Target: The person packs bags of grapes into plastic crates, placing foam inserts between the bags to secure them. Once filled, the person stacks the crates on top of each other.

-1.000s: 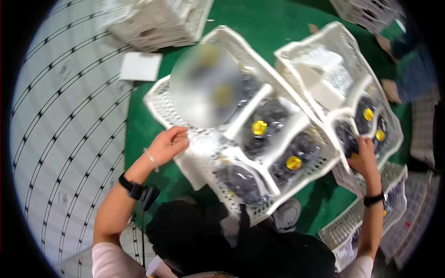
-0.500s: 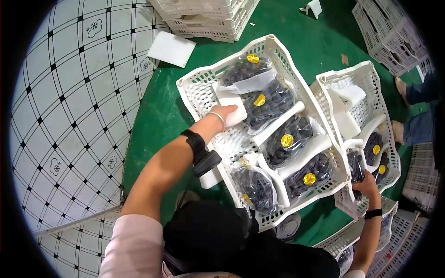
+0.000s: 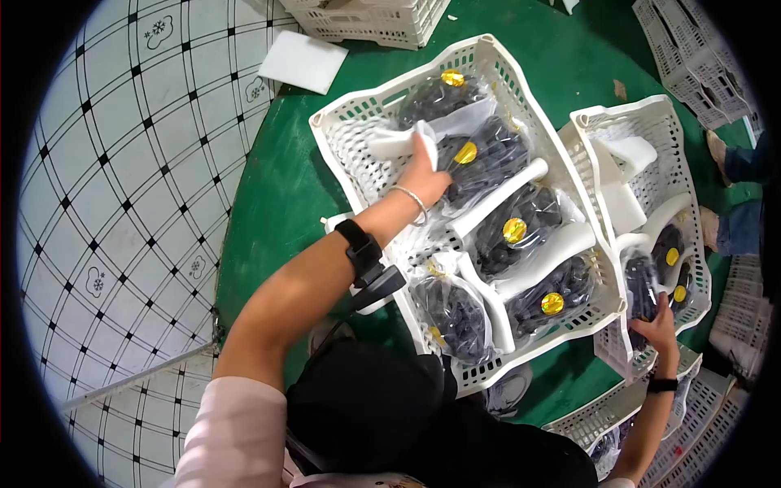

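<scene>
A white slotted crate (image 3: 350,126) lies on the green floor, packed with several clear bags of dark grapes (image 3: 484,163) bearing gold stickers, with white foam strips (image 3: 500,191) between them. My left hand (image 3: 425,172) reaches into this crate and grips a white foam strip (image 3: 394,142) near the far left bags. My right hand (image 3: 661,329) holds a bag of grapes (image 3: 640,286) in a second white crate (image 3: 643,122) to the right.
A white foam sheet (image 3: 303,61) lies on the floor beyond the crate. Stacked empty crates (image 3: 370,18) stand at the top, more crates (image 3: 700,61) at upper right. Another person's legs (image 3: 736,195) stand at the right edge. Patterned tile floor (image 3: 122,179) lies to the left.
My left hand has moved further up into the crate, lifting the foam strip toward the far bags. My right hand stays on the bag in the right crate.
</scene>
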A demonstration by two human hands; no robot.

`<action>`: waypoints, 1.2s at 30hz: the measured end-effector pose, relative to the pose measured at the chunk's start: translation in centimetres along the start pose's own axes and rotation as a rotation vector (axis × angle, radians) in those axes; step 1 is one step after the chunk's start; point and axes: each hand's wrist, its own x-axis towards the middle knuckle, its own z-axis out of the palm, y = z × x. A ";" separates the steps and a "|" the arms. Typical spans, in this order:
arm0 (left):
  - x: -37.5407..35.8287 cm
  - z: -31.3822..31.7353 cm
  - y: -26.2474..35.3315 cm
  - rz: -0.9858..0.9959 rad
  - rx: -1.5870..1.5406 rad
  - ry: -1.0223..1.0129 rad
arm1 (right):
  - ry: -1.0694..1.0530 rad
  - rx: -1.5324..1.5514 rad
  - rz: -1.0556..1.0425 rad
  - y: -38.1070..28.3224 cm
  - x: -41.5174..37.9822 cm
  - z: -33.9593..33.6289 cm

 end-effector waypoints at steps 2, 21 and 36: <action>1.5 -0.5 -1.7 -0.052 -0.367 -0.084 | 0.028 0.065 0.066 3.0 -1.1 -1.0; 4.8 -11.0 -3.2 -0.330 -0.807 -0.384 | -1.159 1.700 0.033 -40.1 8.5 17.1; 0.5 -9.2 -2.2 0.043 0.291 0.217 | -0.055 0.119 -0.491 -46.8 9.9 22.8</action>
